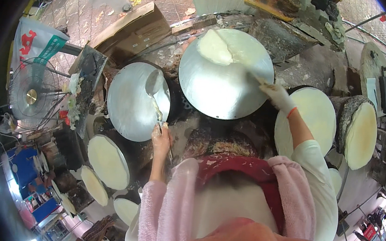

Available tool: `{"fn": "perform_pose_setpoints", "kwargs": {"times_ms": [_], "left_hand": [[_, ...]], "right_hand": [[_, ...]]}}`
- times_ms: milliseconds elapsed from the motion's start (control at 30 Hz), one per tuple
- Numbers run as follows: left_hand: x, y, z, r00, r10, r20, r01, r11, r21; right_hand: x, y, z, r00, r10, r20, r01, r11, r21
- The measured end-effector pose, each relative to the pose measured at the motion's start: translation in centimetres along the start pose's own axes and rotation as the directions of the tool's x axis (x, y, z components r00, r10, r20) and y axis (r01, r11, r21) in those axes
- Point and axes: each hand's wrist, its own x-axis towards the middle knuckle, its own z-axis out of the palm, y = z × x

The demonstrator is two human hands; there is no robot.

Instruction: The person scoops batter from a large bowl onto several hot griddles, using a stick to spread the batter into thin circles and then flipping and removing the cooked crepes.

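My left hand (161, 136) grips the handle of a metal ladle (153, 83), whose bowl is over the right part of a round metal griddle (128, 104). White-gloved, with an orange band at the wrist, my right hand (279, 95) holds a spreading tool (251, 75) by its handle. Motion blurs that tool's far end, so its shape cannot be told. It is over a larger round griddle (213, 94) straight ahead. Pale batter (215, 47) lies on this griddle's far side, with a thin wet film (252, 46) to its right.
A pale round flatbread (305, 114) covers the griddle under my right forearm; another (361, 136) lies farther right. More rounds (109, 161) are at lower left. An electric fan (31, 96) stands at left, near an upright metal sheet (90, 86). A cardboard box (132, 31) sits beyond the griddles.
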Motion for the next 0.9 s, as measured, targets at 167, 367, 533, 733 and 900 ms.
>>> {"fn": "perform_pose_setpoints", "kwargs": {"times_ms": [167,367,533,733,900], "left_hand": [[-0.8,1.2,0.3,0.999,-0.033,-0.008,0.034,0.998,0.059],[-0.8,1.5,0.0,0.997,0.075,0.020,-0.078,0.979,0.189],[0.0,-3.3,-1.3,0.998,0.051,-0.040,-0.043,0.984,0.170],[0.7,-3.4,-1.6,0.979,0.204,-0.021,-0.190,0.940,0.283],[-1.5,-5.3,-2.6,0.944,0.324,-0.067,-0.263,0.858,0.442]], "right_hand": [[0.3,4.3,2.4,0.995,-0.035,0.098,0.026,0.995,0.100],[3.9,2.3,-3.8,0.991,-0.118,0.057,0.126,0.979,-0.162],[1.5,1.9,0.4,0.960,-0.192,0.205,0.210,0.975,-0.070],[4.6,0.4,-4.0,0.996,-0.082,0.038,0.089,0.968,-0.236],[2.0,0.0,-1.4,0.930,0.060,0.363,0.012,0.981,-0.193]]}}
